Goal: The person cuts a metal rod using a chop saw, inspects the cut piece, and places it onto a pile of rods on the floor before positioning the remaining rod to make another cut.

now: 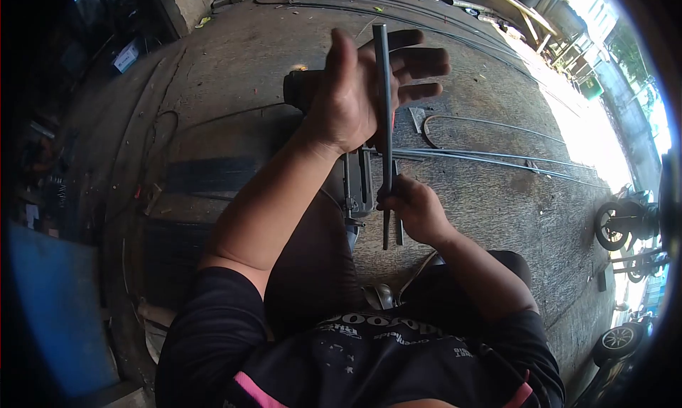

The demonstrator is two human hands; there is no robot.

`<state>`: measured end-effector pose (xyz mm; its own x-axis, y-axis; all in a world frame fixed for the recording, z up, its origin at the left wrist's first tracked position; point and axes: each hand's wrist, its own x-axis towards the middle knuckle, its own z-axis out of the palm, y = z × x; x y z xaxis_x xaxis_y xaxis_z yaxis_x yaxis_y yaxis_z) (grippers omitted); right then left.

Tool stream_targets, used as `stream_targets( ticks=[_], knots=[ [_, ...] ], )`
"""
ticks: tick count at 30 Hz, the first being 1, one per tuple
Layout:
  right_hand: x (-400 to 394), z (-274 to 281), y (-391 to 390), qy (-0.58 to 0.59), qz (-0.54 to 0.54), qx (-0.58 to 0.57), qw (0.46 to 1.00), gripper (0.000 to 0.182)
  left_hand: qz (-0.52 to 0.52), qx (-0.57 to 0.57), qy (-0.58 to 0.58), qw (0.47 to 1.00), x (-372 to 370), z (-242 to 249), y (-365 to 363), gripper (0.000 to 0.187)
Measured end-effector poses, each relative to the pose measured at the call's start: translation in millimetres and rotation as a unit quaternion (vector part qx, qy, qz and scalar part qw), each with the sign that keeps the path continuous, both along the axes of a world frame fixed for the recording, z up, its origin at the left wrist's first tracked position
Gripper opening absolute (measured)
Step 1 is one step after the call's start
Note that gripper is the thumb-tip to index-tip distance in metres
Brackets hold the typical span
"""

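A long grey metal bar (385,102) stands nearly upright in the middle of the view, in front of my body. Its lower part is gripped by my right hand (415,207), with the fingers wrapped round it. My left hand (366,88) is spread behind the upper part of the bar, fingers apart and thumb raised, and the bar crosses in front of its palm. Beneath the hands is a metal tool frame (364,184), partly hidden by the left arm and the bar.
Thin metal rods (490,157) lie on the rough floor to the right, with a curved cable (430,127) beside them. More long rods (426,28) lie at the back. A blue panel (60,301) stands at the left, and wheeled vehicles (616,337) at the right edge.
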<state>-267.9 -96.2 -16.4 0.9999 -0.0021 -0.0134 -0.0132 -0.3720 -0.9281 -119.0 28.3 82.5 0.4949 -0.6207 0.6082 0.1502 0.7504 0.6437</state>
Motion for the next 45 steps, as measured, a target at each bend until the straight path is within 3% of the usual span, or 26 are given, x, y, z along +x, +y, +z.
stream_targets(
  ticks=[1, 5, 8, 10, 14, 20, 22, 24, 26, 28, 30, 31, 33, 36, 39, 45],
  knots=[
    [-1.3, -0.8, 0.8, 0.008, 0.006, -0.002, 1.0, 0.012, -0.031, 0.003, 0.004, 1.0, 1.3, 1.1, 3.3, 0.125],
    [-3.7, -2.5, 3.1, -0.005, 0.016, 0.021, 1.0, 0.013, -0.06, 0.007, 0.007, 0.998, 1.2, 2.5, 9.8, 0.129],
    [-4.0, 1.7, 3.5, 0.005, -0.004, -0.018, 1.0, 0.013, -0.079, -0.011, 0.014, 0.997, -0.4, 3.0, 12.5, 0.12],
    [-3.9, -1.1, 1.7, 0.009, -0.008, -0.047, 0.999, 0.015, -0.147, -0.033, 0.074, 0.986, 3.3, -0.4, 13.1, 0.132],
    [-4.4, 5.8, 5.7, -0.011, -0.02, -0.064, 0.998, 0.016, -0.146, -0.033, 0.039, 0.988, 5.5, -1.7, 13.7, 0.131],
    [-3.5, 3.7, 2.0, 0.002, -0.008, -0.059, 0.998, 0.019, -0.09, -0.04, 0.091, 0.991, -1.6, 2.4, 9.6, 0.119],
    [-1.0, 20.4, -7.1, -0.065, -0.072, 0.094, 0.991, 0.012, -0.015, -0.011, 0.1, 0.995, 10.5, 3.9, 16.8, 0.125],
    [5.3, 57.0, -38.0, -0.188, -0.086, 0.122, 0.971, 0.007, -0.026, -0.038, 0.109, 0.993, 28.9, 1.6, 26.9, 0.12],
    [2.3, 102.3, -58.2, -0.301, -0.146, 0.074, 0.94, 0.014, 0.05, -0.06, 0.111, 0.991, 38.2, 2.9, 35.7, 0.109],
    [3.9, 125.7, -81.0, -0.361, -0.124, 0.234, 0.894, 0.022, 0.064, -0.07, 0.104, 0.99, 45.0, 6.6, 37.7, 0.113],
    [10.3, 134.7, -88.3, -0.387, -0.219, 0.126, 0.887, 0.024, 0.086, -0.095, 0.134, 0.983, 44.8, 9.8, 40.0, 0.11],
    [14.8, 138.6, -80.0, -0.395, -0.217, 0.127, 0.884, 0.024, 0.096, -0.104, 0.121, 0.983, 44.6, 10.7, 37.7, 0.107],
    [26.8, 145.7, -54.2, -0.361, -0.277, 0.391, 0.8, 0.03, 0.09, -0.12, 0.128, 0.98, 42.5, 12.4, 33.6, 0.106],
    [41.4, 125.2, -38.8, -0.314, -0.275, 0.465, 0.781, 0.035, 0.069, -0.158, 0.147, 0.974, 40.8, 14.9, 29.8, 0.105],
    [55.0, 98.0, -15.7, -0.274, -0.262, 0.545, 0.748, 0.025, 0.094, -0.178, 0.168, 0.965, 27.1, 23.1, 29.9, 0.106],
    [72.5, 67.0, 12.0, -0.236, -0.234, 0.605, 0.723, 0.024, 0.091, -0.221, 0.17, 0.956, 17.4, 29.8, 21.5, 0.108]
  ],
)
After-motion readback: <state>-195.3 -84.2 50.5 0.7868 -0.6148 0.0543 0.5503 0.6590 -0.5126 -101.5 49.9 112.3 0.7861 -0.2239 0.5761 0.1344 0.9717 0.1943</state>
